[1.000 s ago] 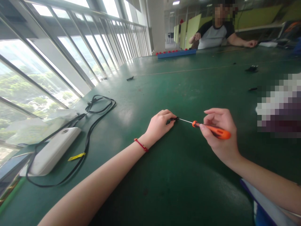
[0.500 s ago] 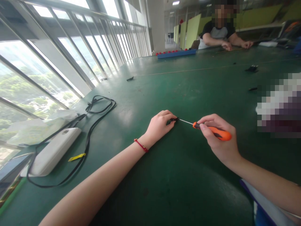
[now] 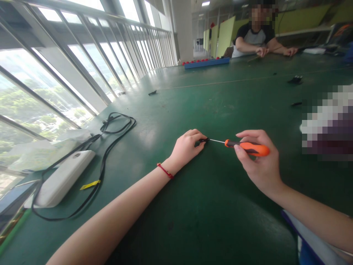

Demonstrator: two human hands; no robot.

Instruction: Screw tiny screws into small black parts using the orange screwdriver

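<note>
My left hand (image 3: 188, 146) rests on the green table (image 3: 176, 206), thumb and fingers closed on a small black part (image 3: 204, 140). What kind of part it is cannot be made out, since the fingers cover much of it. A screwdriver (image 3: 252, 148) with an orange and black handle lies in my right hand (image 3: 263, 162). Its handle sits between my thumb and fingers, with the forefinger stretched out above it. The thin metal shaft points left, and its tip meets the right end of the black part.
A white power strip (image 3: 64, 180) and its black cable (image 3: 103, 162) lie on the left. At the far edge are a blue strip with red knobs (image 3: 206, 63) and a seated person (image 3: 255, 40). Small black pieces (image 3: 295, 80) lie at the right; another black piece (image 3: 152, 92) is further left.
My right hand has shifted its fingers on the screwdriver, and the handle now lies more level. My left hand stays put. The person opposite has moved one hand slightly.
</note>
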